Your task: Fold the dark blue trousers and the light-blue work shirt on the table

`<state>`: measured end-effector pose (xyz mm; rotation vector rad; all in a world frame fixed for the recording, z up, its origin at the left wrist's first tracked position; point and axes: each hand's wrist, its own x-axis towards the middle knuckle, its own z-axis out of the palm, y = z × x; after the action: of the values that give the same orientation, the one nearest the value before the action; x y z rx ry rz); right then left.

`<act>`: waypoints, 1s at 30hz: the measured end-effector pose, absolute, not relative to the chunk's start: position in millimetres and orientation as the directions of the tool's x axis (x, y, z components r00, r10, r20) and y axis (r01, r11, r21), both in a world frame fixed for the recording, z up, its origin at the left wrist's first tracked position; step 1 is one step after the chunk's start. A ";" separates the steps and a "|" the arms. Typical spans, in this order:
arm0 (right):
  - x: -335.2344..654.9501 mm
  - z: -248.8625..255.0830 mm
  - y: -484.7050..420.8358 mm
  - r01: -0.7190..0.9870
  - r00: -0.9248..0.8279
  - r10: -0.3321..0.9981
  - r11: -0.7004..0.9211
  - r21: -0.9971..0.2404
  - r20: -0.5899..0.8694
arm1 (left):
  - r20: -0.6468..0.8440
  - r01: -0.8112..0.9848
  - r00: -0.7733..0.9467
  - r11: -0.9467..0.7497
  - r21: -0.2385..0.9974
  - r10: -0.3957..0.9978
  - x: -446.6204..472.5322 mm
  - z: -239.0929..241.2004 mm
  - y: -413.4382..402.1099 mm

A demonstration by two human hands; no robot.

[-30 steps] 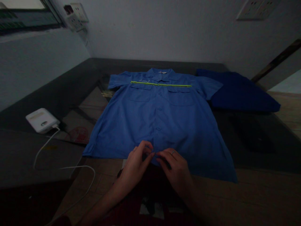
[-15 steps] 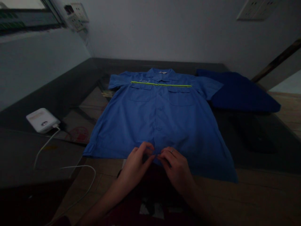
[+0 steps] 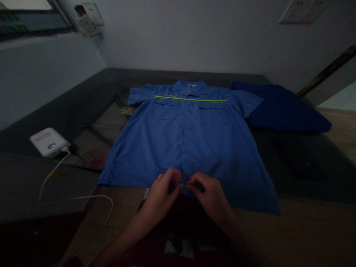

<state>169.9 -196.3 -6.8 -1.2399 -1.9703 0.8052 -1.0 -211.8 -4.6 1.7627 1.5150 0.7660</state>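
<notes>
Pinching shirt (image 3: 155,148) near hem (image 3: 125,184), left hand (image 3: 161,193) and right hand (image 3: 211,193) almost touched; pockets (image 3: 166,113) lay beyond fingers (image 3: 175,191), flaps (image 3: 211,106) down, contents hidden.

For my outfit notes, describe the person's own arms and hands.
Left hand and right hand are ungloved. No sleeve covers the visible forearms. A dark patch shows beside the left wrist; I cannot tell whether it is worn. Any ring is too dim to see.
</notes>
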 end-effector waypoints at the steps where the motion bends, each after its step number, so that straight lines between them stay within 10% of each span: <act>1: 170.2 -6.7 -195.7 0.500 -0.324 0.923 0.351 -0.791 0.205 | -0.002 0.593 0.153 -0.090 0.800 0.988 -1.5 -4.0 -211.8; 18: 177.4 1.1 -179.1 0.303 -0.390 0.917 0.046 -0.952 -0.079 | 0.024 0.672 0.208 -0.161 0.723 0.978 -1.5 -4.8 -211.5; 30: 181.5 2.7 -189.3 0.457 -0.355 0.929 0.271 -0.848 0.105 | 0.017 0.652 0.211 -0.153 0.742 0.977 -0.9 -0.7 -214.2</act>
<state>181.5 -189.3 2.7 -1.2466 -1.9301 0.9896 -0.9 -214.2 -0.7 1.8823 1.5082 0.6895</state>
